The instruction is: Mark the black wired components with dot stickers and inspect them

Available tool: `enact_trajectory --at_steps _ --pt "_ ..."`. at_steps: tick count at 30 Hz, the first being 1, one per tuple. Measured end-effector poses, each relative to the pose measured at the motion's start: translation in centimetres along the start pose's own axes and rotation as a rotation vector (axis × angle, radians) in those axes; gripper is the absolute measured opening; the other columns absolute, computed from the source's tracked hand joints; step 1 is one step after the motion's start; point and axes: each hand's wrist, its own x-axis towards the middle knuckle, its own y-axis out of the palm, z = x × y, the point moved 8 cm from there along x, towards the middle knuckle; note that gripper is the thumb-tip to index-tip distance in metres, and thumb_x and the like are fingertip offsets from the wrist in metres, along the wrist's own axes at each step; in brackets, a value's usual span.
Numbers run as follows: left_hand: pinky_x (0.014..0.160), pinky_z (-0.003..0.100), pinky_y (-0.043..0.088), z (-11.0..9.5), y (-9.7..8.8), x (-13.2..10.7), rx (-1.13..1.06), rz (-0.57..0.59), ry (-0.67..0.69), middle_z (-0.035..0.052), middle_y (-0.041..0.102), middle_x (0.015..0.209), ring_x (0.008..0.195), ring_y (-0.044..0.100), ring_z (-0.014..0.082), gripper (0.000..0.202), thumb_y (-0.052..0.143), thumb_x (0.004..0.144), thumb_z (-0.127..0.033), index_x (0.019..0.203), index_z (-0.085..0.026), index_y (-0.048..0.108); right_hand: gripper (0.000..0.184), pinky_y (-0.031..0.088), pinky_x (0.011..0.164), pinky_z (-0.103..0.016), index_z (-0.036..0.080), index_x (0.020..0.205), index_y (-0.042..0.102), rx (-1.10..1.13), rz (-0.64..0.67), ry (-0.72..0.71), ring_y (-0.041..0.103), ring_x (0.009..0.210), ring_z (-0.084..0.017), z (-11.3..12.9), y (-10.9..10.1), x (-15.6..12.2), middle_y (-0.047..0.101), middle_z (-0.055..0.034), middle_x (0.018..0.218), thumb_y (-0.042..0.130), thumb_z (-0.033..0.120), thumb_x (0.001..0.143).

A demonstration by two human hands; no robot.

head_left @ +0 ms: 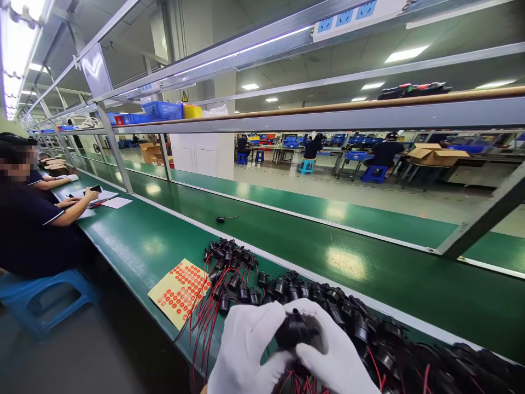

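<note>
Both hands in white gloves, nearest the camera. Left hand [246, 350] and right hand [334, 358] meet on one black round part [293, 330]. Fingers [266, 320] of both are curled in and pinch it from either side, so the part sits between the two hands, over the near edge of the bench [135, 241] (can't tell if it rests on anything below). Its red lead can't be traced, lost in the tangle under the hands.

Just beyond the fingers: pile of the same black parts [287, 290] with red leads, running from ahead-left of the fingers off past the right hand. Left of the fingers and a bit ahead, its edge under the pile's wires: yellow sheet of red round stickers [180, 291]. Well ahead of the fingers, alone on the green surface: one stray part [221, 219] with a red lead. Far left of the fingers: a co-worker [33, 230] seated on a blue stool [45, 295], own hands on papers.

Step, as I judge it: one part is out of the pile and held in both hands for close work, not set down. Next move calls for one hand to hold a firm pinch on the part while the other frees up, and care that trailing leads don't drag neighbours off the pile
</note>
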Motion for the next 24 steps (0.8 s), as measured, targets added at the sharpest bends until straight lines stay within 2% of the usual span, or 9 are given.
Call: enact_trajectory --at_steps 2,6,10,13,15,17,18,21,24 --pt "0.091 0.029 0.051 1.3 0.1 -0.1 -0.143 0.015 -0.175 0.0072 0.075 0.114 0.101 0.066 0.0210 0.046 0.076 0.086 -0.028 0.130 -0.025 0.065 0.040 0.055 0.088 -0.038 0.025 0.099 0.067 0.099 0.028 0.058 0.068 0.097 -0.028 -0.4 0.2 0.2 0.073 -0.0046 0.103 0.056 0.018 0.061" --pt "0.068 0.024 0.048 5.0 3.5 -2.3 -0.925 0.092 -0.950 0.0068 0.074 0.088 0.069 0.061 0.0130 0.049 0.072 0.080 -0.061 0.099 -0.016 0.076 0.035 0.053 0.076 -0.038 0.024 0.097 0.064 0.189 0.070 0.110 0.064 0.079 -0.025 -0.6 0.4 0.9 0.069 -0.0021 0.083 0.057 0.021 0.062" --pt "0.052 0.014 0.034 3.3 8.6 -5.0 -1.711 0.072 -1.503 -0.0013 0.058 0.067 0.051 0.038 0.0010 0.059 0.087 0.063 -0.060 0.087 -0.008 0.075 0.037 0.052 0.076 -0.036 0.023 0.105 0.059 0.104 0.064 0.207 0.065 0.079 -0.021 -1.1 1.5 1.2 0.069 -0.0019 0.087 0.060 0.022 0.068" --pt "0.048 0.014 0.032 3.4 11.3 -6.4 -1.748 0.086 -1.551 -0.0027 0.062 0.071 0.047 0.038 0.0012 0.061 0.086 0.062 -0.064 0.101 -0.018 0.075 0.029 0.046 0.048 -0.027 0.022 0.102 0.054 0.269 0.242 0.328 0.054 0.045 -0.014 -1.8 4.3 0.6 0.057 0.0068 0.058 0.060 0.037 0.077" --pt "0.056 0.020 0.042 5.0 11.9 -7.0 -1.544 0.063 -1.466 0.0018 0.070 0.086 0.056 0.052 0.0073 0.064 0.078 0.068 -0.069 0.110 -0.021 0.073 0.029 0.041 0.041 -0.024 0.021 0.097 0.056 0.217 0.257 0.295 0.048 0.038 -0.012 -1.7 3.7 1.1 0.053 0.0082 0.051 0.053 0.047 0.085" --pt "0.072 0.028 0.050 7.0 11.4 -7.3 -1.342 0.056 -1.413 0.0070 0.074 0.093 0.072 0.064 0.0158 0.058 0.077 0.073 -0.065 0.105 -0.017 0.075 0.031 0.048 0.049 -0.026 0.020 0.092 0.061 -0.117 0.111 0.157 0.061 0.051 -0.016 -0.8 -0.6 3.0 0.064 0.0025 0.063 0.049 0.049 0.090" --pt "0.081 0.031 0.051 8.0 10.8 -7.5 -1.273 0.059 -1.416 0.0083 0.074 0.093 0.080 0.067 0.0188 0.050 0.078 0.076 -0.059 0.101 -0.015 0.076 0.029 0.053 0.056 -0.028 0.022 0.090 0.064 -0.395 0.001 0.081 0.067 0.062 -0.018 -0.1 -3.9 4.3 0.070 0.0004 0.073 0.049 0.047 0.091" --pt "0.094 0.033 0.048 11.2 8.1 -8.0 -1.152 0.036 -1.460 0.0071 0.076 0.092 0.090 0.069 0.0202 0.027 0.077 0.082 -0.041 0.091 -0.016 0.076 0.029 0.054 0.082 -0.042 0.020 0.099 0.066 -0.730 -0.314 0.104 0.067 0.096 -0.031 1.1 -14.9 8.5 0.073 -0.0108 0.101 0.057 0.046 0.091" --pt "0.096 0.037 0.049 13.4 5.5 -9.0 -1.054 0.023 -1.497 0.0066 0.077 0.087 0.089 0.072 0.0224 0.020 0.075 0.082 -0.038 0.087 -0.018 0.075 0.023 0.049 0.096 -0.048 0.018 0.108 0.066 -0.951 -0.345 0.128 0.062 0.110 -0.028 0.8 -21.8 13.1 0.067 -0.0110 0.117 0.062 0.037 0.095"
